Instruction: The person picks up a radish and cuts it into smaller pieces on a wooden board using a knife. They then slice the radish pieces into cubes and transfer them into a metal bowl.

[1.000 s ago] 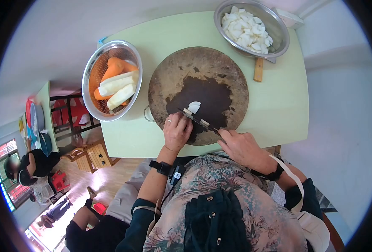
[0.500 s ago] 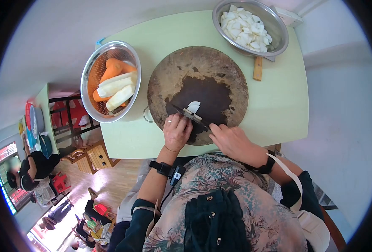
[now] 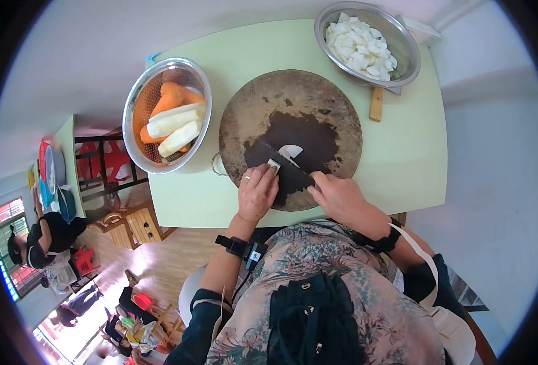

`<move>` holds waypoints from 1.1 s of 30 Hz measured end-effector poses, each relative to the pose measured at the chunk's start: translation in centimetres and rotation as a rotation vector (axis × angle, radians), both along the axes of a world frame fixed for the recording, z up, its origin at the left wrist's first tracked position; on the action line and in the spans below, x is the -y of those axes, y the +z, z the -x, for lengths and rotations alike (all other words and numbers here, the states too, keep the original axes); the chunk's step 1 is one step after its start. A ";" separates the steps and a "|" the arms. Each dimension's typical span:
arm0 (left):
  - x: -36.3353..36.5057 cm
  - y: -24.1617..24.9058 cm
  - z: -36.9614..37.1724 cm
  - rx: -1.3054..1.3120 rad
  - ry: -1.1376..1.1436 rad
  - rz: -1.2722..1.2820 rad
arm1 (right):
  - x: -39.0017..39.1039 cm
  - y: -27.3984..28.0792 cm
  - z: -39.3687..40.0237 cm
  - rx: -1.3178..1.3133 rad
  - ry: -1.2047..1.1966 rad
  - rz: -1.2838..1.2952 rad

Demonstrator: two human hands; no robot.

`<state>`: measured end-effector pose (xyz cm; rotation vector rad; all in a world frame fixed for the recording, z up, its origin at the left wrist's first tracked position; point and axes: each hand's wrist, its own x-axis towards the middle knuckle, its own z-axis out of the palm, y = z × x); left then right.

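Left hand holds pale piece | right hand grips knife | slice white, roughly half-round

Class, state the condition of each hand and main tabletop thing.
Left hand: curled at a white piece
Right hand: closed on knife
Knife: held aslant
Chopping board: dark-stained
Colander: partly filled
Carrots: unsliced
White vegetables: unsliced
Metal bowl: partly filled
White slices: heaped in bowl
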<state>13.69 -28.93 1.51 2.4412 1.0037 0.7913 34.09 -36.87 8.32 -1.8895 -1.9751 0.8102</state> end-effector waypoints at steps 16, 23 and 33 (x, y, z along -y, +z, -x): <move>0.1 -0.4 -0.1 -0.020 0.030 -0.055 | 2.8 2.5 -0.9 0.055 0.123 0.108; 0.0 -0.6 0.1 -0.012 0.013 -0.053 | 2.2 2.1 -0.4 0.009 0.112 0.028; 0.1 -1.0 0.1 0.004 0.036 -0.066 | -0.3 -0.8 1.6 0.091 0.098 0.118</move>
